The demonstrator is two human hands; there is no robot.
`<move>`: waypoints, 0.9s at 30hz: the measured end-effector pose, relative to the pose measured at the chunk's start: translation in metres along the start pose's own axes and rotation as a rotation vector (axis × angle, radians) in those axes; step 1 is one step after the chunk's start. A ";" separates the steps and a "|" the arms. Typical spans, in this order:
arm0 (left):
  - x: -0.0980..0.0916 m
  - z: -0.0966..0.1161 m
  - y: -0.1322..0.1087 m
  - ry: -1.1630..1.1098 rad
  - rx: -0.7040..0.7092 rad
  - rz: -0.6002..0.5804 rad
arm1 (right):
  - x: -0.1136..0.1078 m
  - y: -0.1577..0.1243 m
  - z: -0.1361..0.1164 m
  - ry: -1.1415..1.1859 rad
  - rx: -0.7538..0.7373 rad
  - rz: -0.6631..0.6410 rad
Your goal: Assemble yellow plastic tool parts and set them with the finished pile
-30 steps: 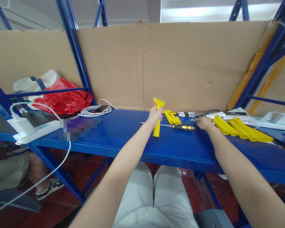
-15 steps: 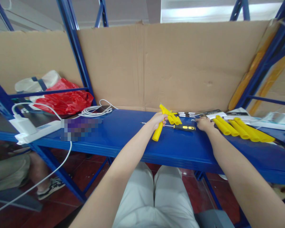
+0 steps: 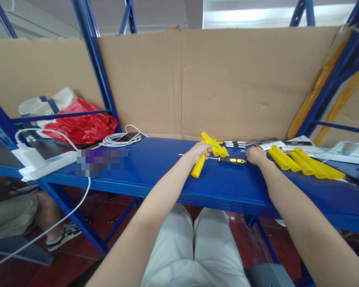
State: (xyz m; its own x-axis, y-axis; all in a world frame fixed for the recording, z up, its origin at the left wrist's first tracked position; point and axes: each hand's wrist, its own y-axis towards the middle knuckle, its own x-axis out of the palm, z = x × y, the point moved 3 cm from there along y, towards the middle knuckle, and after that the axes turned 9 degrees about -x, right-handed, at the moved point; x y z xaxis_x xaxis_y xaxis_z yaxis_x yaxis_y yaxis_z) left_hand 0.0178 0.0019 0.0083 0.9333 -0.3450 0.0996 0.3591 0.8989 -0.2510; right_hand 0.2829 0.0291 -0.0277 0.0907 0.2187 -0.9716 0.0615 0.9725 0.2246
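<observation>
My left hand (image 3: 201,152) is closed around the handle of a yellow scraper (image 3: 199,166), whose slanted head points up and away. Behind it, more yellow scrapers (image 3: 219,149) lie on the blue shelf. A screwdriver (image 3: 232,160) with a black and yellow handle rests between my hands, its shaft running left past my left hand. My right hand (image 3: 256,154) is down on the shelf beside a few small metal screws (image 3: 243,151). Its fingers are curled, and anything between them is too small or hidden to make out.
Right of my right hand, several yellow scrapers (image 3: 305,162) lie in a row. Black-and-white packets (image 3: 234,144) lie at the back by the cardboard panel (image 3: 227,83). Toward the left are a coiled white cable (image 3: 119,139), a power strip (image 3: 56,165) and a red bag (image 3: 83,121).
My right hand has shifted slightly left, its fingers curling closer by the screws. My left hand and the scraper are almost still.
</observation>
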 end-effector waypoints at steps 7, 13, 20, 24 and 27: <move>0.001 0.000 -0.002 -0.011 -0.017 -0.029 | -0.002 0.002 -0.003 0.046 0.004 0.036; 0.003 -0.001 -0.003 -0.001 -0.023 -0.066 | -0.022 0.007 -0.024 0.278 -0.114 0.224; 0.005 -0.001 -0.005 0.033 -0.028 -0.088 | -0.037 0.001 -0.071 0.625 -0.378 0.350; 0.006 0.000 -0.008 0.056 -0.047 -0.123 | -0.040 -0.002 -0.083 0.690 -0.455 0.360; 0.007 0.001 -0.011 0.069 -0.051 -0.141 | -0.041 -0.003 -0.086 0.696 -0.476 0.361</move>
State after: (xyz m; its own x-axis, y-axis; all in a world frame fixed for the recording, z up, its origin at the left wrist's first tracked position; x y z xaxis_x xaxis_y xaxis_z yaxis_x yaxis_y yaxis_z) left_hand 0.0207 -0.0103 0.0127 0.8709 -0.4863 0.0714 0.4848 0.8259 -0.2878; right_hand 0.1934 0.0240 0.0045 -0.6035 0.3646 -0.7091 -0.2842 0.7326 0.6185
